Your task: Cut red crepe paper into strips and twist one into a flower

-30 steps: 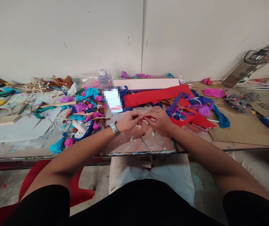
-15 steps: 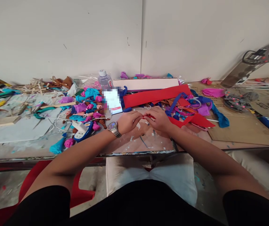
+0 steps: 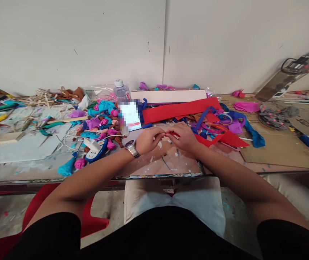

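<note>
Both hands meet above the front of the table, fingertips nearly touching. Between them is a small piece of red crepe paper (image 3: pixel 165 134), mostly covered by fingers. My left hand (image 3: pixel 149 140) pinches its left end, and a metal watch (image 3: pixel 131 147) sits on that wrist. My right hand (image 3: pixel 183 136) is closed on the other side of the same piece, with a bit of red showing under its fingers. Just behind the hands lies a wide red paper strip (image 3: pixel 181 110). A folded red strip (image 3: pixel 219 140) rests to the right of my right hand.
Rolled paper flowers (image 3: pixel 103 122) in several colours, a lit phone (image 3: pixel 130 115) and a clear bottle (image 3: pixel 122 91) stand left of the hands. A blue power strip (image 3: pixel 97 151) is near the front. Cardboard (image 3: pixel 273 150) and a dark leaning bottle (image 3: pixel 275 81) are right.
The hands stay together, pinching the red crepe paper, with only slight finger movement. The whole view has shifted a little.
</note>
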Action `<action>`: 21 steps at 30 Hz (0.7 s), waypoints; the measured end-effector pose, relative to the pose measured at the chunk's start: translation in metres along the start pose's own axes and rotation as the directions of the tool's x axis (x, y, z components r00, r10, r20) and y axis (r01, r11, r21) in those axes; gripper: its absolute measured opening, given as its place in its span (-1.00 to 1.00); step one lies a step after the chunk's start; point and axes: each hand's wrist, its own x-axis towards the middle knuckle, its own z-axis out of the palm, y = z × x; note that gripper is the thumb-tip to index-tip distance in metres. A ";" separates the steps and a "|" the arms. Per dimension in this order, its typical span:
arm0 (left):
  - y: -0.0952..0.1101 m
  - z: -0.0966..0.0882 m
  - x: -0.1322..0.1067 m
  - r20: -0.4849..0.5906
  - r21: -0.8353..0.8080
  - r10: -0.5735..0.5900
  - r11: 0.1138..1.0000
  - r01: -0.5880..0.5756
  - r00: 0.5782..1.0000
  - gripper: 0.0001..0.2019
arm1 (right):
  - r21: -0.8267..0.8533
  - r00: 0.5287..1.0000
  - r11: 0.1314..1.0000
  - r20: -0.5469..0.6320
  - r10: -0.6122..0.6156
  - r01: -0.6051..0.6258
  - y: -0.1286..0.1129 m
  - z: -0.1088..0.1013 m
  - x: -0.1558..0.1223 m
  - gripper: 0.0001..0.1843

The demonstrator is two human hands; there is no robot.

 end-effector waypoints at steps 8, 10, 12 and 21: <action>-0.004 0.001 0.002 0.173 -0.374 -0.197 0.893 0.250 0.965 -0.61 | 0.017 1.000 1.000 -0.007 0.005 -0.005 0.002 0.000 0.000 -0.75; -0.004 0.001 0.002 0.181 -0.365 -0.197 0.897 0.251 0.964 -0.64 | 0.048 1.000 0.999 -0.008 0.025 -0.025 0.001 -0.001 0.000 -0.74; -0.003 0.000 0.002 0.179 -0.321 -0.188 0.917 0.238 0.966 -0.67 | 0.083 0.999 0.995 0.008 0.051 -0.052 0.001 -0.001 -0.001 -0.73; 0.000 -0.001 0.003 0.130 -0.196 -0.167 0.962 0.191 0.977 -0.72 | 0.098 0.993 0.990 0.054 0.100 -0.105 0.002 0.001 -0.003 -0.71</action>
